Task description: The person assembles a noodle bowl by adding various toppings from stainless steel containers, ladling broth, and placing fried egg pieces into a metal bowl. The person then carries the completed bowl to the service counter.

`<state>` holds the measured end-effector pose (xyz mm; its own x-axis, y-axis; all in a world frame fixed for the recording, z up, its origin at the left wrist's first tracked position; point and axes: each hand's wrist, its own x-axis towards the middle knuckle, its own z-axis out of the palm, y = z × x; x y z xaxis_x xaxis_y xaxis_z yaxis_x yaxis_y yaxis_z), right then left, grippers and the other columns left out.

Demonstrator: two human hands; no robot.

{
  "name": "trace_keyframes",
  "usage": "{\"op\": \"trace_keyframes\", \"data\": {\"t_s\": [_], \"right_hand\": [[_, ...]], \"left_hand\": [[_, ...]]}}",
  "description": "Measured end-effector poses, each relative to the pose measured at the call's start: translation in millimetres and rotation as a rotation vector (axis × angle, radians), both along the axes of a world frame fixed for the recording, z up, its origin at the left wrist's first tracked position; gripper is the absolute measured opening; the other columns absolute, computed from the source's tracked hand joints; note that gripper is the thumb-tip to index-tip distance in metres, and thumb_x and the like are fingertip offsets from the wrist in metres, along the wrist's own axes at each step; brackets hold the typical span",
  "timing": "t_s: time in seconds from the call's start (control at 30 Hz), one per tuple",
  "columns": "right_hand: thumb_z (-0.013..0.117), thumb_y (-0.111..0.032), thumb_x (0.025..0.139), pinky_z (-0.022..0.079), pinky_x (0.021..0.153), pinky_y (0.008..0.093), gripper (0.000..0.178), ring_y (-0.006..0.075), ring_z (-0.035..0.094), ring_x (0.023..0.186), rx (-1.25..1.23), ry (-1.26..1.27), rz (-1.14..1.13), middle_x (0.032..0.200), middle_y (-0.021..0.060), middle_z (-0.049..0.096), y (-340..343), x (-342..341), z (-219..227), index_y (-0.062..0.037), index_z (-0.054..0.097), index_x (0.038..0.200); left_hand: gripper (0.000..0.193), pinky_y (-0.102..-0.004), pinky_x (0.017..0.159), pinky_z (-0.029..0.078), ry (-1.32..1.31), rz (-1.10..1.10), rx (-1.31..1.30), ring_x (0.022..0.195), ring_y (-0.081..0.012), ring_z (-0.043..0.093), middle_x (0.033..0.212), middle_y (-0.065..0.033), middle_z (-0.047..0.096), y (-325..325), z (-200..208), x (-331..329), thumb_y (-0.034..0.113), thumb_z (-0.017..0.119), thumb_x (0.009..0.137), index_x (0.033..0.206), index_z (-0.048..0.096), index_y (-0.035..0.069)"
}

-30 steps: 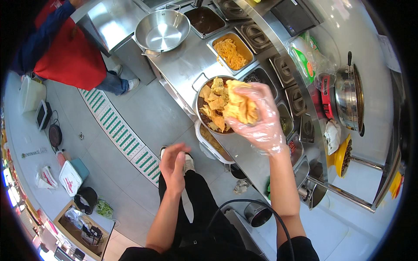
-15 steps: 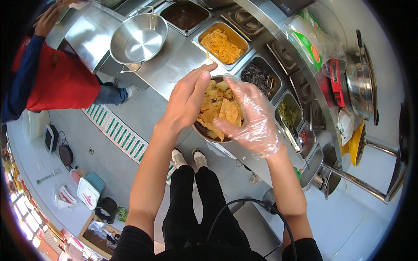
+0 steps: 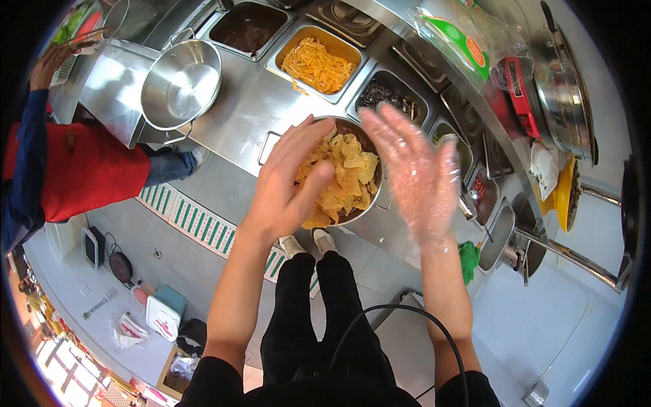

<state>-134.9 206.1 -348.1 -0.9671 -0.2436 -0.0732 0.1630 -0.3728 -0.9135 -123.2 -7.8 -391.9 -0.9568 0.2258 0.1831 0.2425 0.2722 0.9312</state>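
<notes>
A round metal pot (image 3: 365, 207) with loop handles stands at the counter's near edge, heaped with thin, crinkled yellow pieces (image 3: 344, 169) whose kind I cannot make out. My bare left hand (image 3: 283, 182) is over the pot's left side, fingers stretched out and thumb apart. It hides part of the heap, and I cannot tell whether it touches it. Off the pot's right side, my right hand (image 3: 417, 173) wears a clear plastic glove; its fingers are spread and hold nothing.
Beyond the pot sit metal pans of orange-yellow strips (image 3: 319, 64), dark shreds (image 3: 386, 95) and brown liquid (image 3: 247, 27). An empty two-handled pot (image 3: 182, 85) stands left. A person in a red apron (image 3: 95, 169) works at far left. A shelf rail (image 3: 569, 254) runs right.
My right hand has moved right, away from the heap, and its fingers have spread. My left hand stays over the pot's left side. The view has shifted, and more of the yellow pieces shows.
</notes>
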Motion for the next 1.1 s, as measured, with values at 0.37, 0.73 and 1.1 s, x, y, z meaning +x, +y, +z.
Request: {"op": "trace_keyframes", "data": {"t_s": [0.37, 0.73, 1.1], "right_hand": [[0.074, -0.008, 0.090, 0.039, 0.116, 0.0476, 0.030, 0.0344, 0.057, 0.133, 0.979, 0.422, 0.072, 0.126, 0.0118, 0.070, 18.6, 32.8, -1.5, -0.0054, 0.070, 0.120], [0.072, -0.018, 0.095, 0.037, 0.117, 0.0494, 0.033, 0.0327, 0.056, 0.132, 0.903, 0.442, 0.002, 0.129, 0.0115, 0.066, 30.6, 49.7, -20.4, -0.0069, 0.067, 0.125], [0.070, -0.003, 0.094, 0.049, 0.102, 0.0380, 0.024, 0.0280, 0.065, 0.118, 0.724, 0.278, -0.347, 0.120, 0.0136, 0.071, 53.4, 73.5, -14.8, -0.0020, 0.068, 0.118]], "left_hand": [[0.083, -0.0643, 0.120, 0.024, 0.190, -0.025, -0.516, 0.148, -0.0431, 0.034, 0.157, -0.0167, 0.042, -36.1, -3.2, 55.4, 0.030, 0.098, 0.054, 0.130, 0.068, 0.017], [0.069, -0.0605, 0.120, 0.027, 0.163, 0.087, -0.429, 0.142, -0.0420, 0.043, 0.150, -0.0165, 0.052, -18.9, -4.4, 68.9, 0.025, 0.094, 0.062, 0.125, 0.069, 0.011], [0.040, -0.0499, 0.117, 0.034, 0.019, 0.312, -0.132, 0.138, -0.0366, 0.048, 0.144, -0.0182, 0.056, -12.2, 9.3, 69.5, 0.020, 0.066, 0.096, 0.132, 0.062, 0.002]]}}
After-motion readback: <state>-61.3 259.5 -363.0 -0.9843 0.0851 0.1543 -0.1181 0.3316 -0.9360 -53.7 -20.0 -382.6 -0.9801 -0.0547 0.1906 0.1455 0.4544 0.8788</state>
